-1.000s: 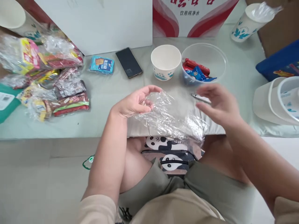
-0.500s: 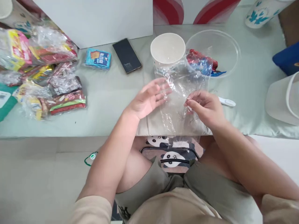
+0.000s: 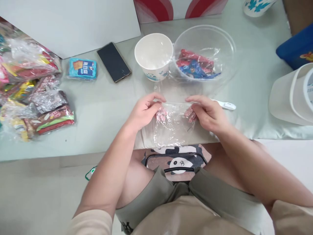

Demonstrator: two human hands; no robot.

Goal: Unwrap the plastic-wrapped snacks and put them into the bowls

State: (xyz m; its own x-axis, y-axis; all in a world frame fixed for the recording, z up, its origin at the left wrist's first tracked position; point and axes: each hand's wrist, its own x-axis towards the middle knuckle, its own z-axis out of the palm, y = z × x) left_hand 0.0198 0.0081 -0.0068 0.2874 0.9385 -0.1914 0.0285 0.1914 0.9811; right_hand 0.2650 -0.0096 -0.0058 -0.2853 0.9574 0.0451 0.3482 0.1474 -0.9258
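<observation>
Clear plastic bag spread out at the front edge of the table, one side in each hand.
My left hand has its side pinched between thumb and fingers, and my right hand is clamped on the other side, fingers showing through the film. Paper cup and see-through tub of red and blue snacks sit just past it, phone left of the cup, white handle poking out beside my right hand.

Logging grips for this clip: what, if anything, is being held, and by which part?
A clear plastic bag, held near its opposite sides, one by the left hand, the other by the right hand; fingers show through it.
</observation>
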